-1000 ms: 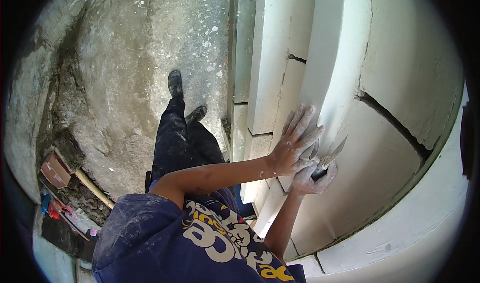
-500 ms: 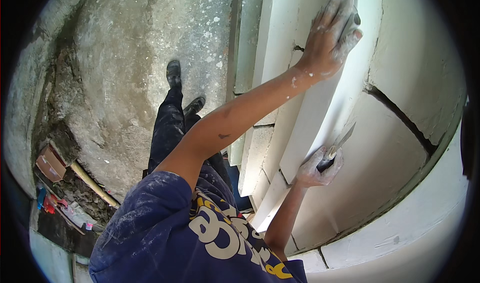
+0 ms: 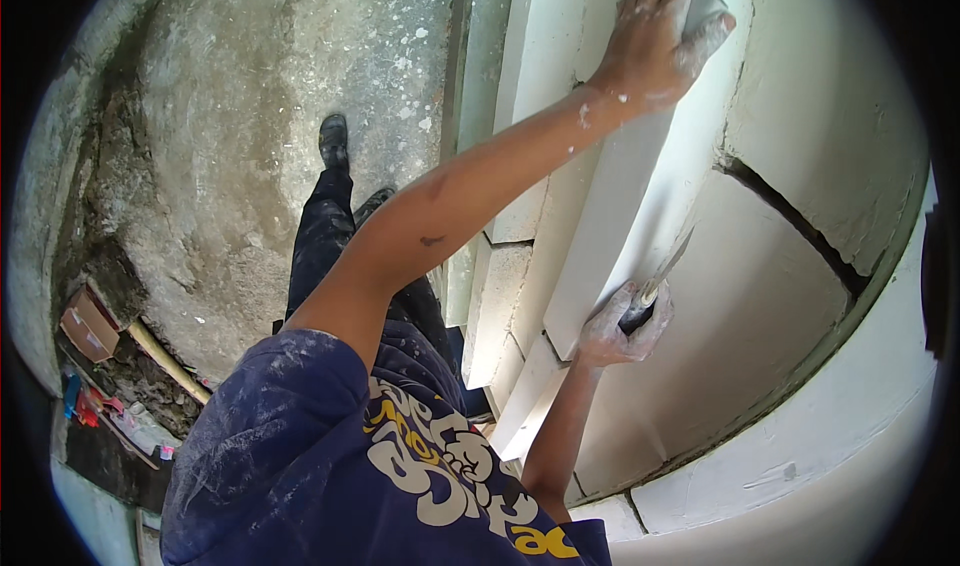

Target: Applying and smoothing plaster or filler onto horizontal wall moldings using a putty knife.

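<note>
White plaster dust coats both hands. At one o'clock from the middle of the view, a flat grey piece [image 3: 706,6] is held by the left hand [image 3: 652,36], back upward, its thumb parted from the fingers along the near side. The piece is partly covered by the hand, so what it is made of cannot be told; its visible part is found at about half past one from the hand's middle. By this hand, the upper stretch of a long, smooth white ledge [image 3: 622,201] is overlapped.

At four o'clock from the middle, a dark-handled putty knife with a pale collar and pointed metal blade [image 3: 638,311] is gripped by the right hand [image 3: 625,334], the fingers curled around the handle. Its blade is aimed at one o'clock, and the knife is placed almost straight at six o'clock from the left hand, well apart from it. The lower end of the ledge is neared by the right hand; whether it is touched cannot be told.

Near three o'clock, a smooth pale wall [image 3: 730,296] is crossed by a dark slanting groove [image 3: 795,218]. Toward nine o'clock, an open brown box [image 3: 88,328] is seen beside a yellowish pole [image 3: 168,363].
</note>
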Available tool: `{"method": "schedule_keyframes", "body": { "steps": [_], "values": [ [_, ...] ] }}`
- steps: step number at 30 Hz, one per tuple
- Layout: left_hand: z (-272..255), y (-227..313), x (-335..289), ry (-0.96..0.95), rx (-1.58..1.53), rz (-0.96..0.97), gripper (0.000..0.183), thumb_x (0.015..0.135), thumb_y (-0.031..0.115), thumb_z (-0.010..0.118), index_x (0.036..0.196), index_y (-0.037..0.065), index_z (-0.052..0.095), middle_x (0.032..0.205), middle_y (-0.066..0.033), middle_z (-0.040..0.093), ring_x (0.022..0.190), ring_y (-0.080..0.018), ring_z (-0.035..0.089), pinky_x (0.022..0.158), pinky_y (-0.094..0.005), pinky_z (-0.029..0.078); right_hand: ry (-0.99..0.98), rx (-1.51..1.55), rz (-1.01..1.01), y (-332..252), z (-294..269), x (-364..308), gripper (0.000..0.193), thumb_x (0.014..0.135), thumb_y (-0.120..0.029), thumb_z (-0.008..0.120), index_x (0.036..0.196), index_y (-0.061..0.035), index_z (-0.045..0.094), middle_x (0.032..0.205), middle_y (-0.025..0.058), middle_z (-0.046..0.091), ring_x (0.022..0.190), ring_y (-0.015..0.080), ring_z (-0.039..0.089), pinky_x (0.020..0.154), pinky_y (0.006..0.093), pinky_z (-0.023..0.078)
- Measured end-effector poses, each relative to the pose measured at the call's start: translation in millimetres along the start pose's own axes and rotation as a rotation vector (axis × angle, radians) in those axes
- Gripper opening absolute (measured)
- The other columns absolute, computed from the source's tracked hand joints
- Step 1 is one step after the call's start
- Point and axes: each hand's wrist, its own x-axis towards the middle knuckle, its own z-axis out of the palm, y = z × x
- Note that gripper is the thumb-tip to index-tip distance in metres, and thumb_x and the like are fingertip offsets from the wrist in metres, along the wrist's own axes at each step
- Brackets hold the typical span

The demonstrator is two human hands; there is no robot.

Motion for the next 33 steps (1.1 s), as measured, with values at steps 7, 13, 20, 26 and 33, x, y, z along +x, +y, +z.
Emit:
{"method": "schedule_keyframes", "body": {
  "steps": [7, 13, 20, 26, 33],
  "values": [
    [2.2, -0.2, 23.6, 0.108, -0.12, -0.131, 0.06, 0.106, 0.031, 0.044, 0.152, -0.005, 0.028, 0.153, -0.0327, 0.033, 0.14, -0.0466, 0.036, 0.119, -0.0463, 0.03, -0.007, -0.003, 0.004, 1.1, 1.7, 2.7, 0.033, 0.084, 0.0, 0.068, 0.116, 0.0072, 0.065, 0.108, 0.0203, 0.068, 0.094, 0.0338, 0.066, 0.083, 0.0411, 0.053],
    [-13.2, 50.6, -267.3, -0.185, -0.171, -0.468, 0.079, 0.102, 0.027, 0.045, 0.155, -0.012, 0.001, 0.162, -0.0325, 0.008, 0.152, -0.0437, 0.01, 0.122, -0.0479, 0.014, 0.02, 0.003, -0.007, 0.8, 3.7, 1.0, 0.034, 0.084, -0.003, 0.069, 0.117, 0.0061, 0.066, 0.108, 0.0196, 0.069, 0.092, 0.0326, 0.068, 0.082, 0.039, 0.055],
    [-5.2, 64.5, -292.9, -0.09, -0.125, -0.404, 0.073, 0.102, 0.016, 0.046, 0.157, -0.008, 0.005, 0.132, -0.0223, 0.042, 0.121, -0.0314, 0.045, 0.11, -0.0403, 0.033, 0.089, 0.076, -0.021, 1.1, 4.4, -0.2, 0.036, 0.078, 0.006, 0.068, 0.114, 0.0065, 0.067, 0.102, 0.0184, 0.07, 0.089, 0.033, 0.068, 0.08, 0.0397, 0.055],
    [3.9, -37.9, -90.3, 0.116, 0.288, -0.237, 0.058, 0.106, 0.032, 0.047, 0.148, -0.006, 0.034, 0.149, -0.0317, 0.038, 0.135, -0.04, 0.044, 0.115, -0.0383, 0.034, 0.094, 0.228, -0.157, -6.4, 12.9, 7.6, 0.036, 0.077, 0.003, 0.067, 0.113, 0.0029, 0.069, 0.096, 0.0158, 0.07, 0.083, 0.0319, 0.066, 0.076, 0.0391, 0.054],
    [5.2, 11.3, -255.8, 0.107, -0.224, -0.392, 0.051, 0.105, 0.041, 0.049, 0.123, -0.007, 0.047, 0.071, -0.0161, 0.057, 0.065, -0.0282, 0.054, 0.068, -0.042, 0.047, 0.119, 0.242, -0.193, 10.4, 15.2, 4.9, 0.032, 0.08, -0.002, 0.067, 0.111, 0.0, 0.07, 0.09, 0.0103, 0.068, 0.078, 0.0247, 0.064, 0.074, 0.0357, 0.052]
  ]
}}
